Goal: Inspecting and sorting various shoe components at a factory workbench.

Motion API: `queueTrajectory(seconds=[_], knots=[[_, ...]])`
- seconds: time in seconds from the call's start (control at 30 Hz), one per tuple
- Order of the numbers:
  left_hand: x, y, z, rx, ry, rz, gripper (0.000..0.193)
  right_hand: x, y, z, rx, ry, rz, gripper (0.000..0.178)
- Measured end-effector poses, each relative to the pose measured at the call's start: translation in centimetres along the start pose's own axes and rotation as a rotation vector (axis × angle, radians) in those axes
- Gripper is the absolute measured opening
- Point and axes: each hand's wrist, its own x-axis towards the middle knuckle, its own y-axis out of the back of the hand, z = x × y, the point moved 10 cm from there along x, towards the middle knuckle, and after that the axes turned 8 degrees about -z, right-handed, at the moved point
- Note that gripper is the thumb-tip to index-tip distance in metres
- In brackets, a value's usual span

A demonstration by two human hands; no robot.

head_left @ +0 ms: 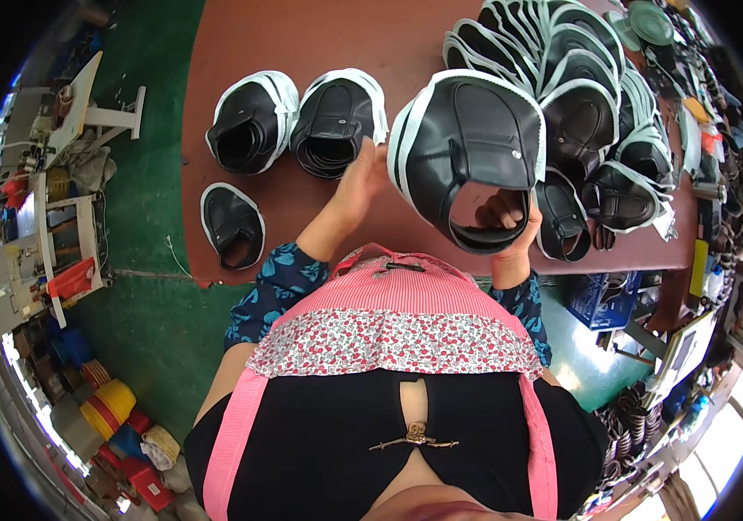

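Note:
Raised before me over the table is a small nested stack of black shoe uppers [493, 126] with white edges. My right hand [515, 230] grips it at the lower right, and some of its fingers show through the ankle opening. At the stack's left edge is my left hand [364, 182], closed against it with its fingertips hidden behind. Just beyond the left hand stands another stack of uppers [337, 113], and a similar stack [250, 117] stands left of that. A single upper [233, 226] lies near the table's front left corner.
The reddish-brown table [319, 39] holds a large fanned pile of uppers [575, 52] at the far right. Closer, at the right, lie loose uppers [562, 213]. A blue crate [601, 300] sits below the right edge. Green floor [154, 330] extends leftward toward a workbench [76, 208].

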Motion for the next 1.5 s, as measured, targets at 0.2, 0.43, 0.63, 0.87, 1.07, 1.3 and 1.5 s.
queueTrajectory(seconds=[0.2, 0.43, 0.63, 0.87, 1.07, 1.3, 1.5], knots=[[-3.3, -7.5, 3.5, 0.012, -0.125, 0.097, 0.039, -2.3, 1.8, 3.0, 0.074, -0.15, 0.014, 0.087], [-3.1, 2.4, 0.3, 0.194, -0.128, 0.437, 0.04, 0.2, 1.3, 2.8, -0.093, -0.229, 0.391, 0.052], [-8.3, -6.7, 7.1, 1.386, -0.747, 0.481, 0.046, 1.0, 2.2, 2.6, -0.149, -0.176, 0.253, 0.053], [-8.2, -12.8, 6.9, 1.668, -0.805, 0.273, 0.058, 2.7, -1.3, 3.0, -0.604, -0.118, 0.416, 0.052], [-7.8, -11.7, 6.6, 1.483, -0.858, 0.201, 0.038, 1.2, 0.1, 3.7, -0.443, -0.118, 0.396, 0.055], [-9.6, -8.4, 6.6, 1.743, -0.9, 0.178, 0.027, -0.4, 2.3, -2.5, -0.656, 0.023, 0.518, 0.037], [-4.5, 7.2, 4.5, 1.974, -0.548, 0.172, 0.015, -0.3, 2.0, -4.1, -0.587, -0.01, 0.432, 0.029]])
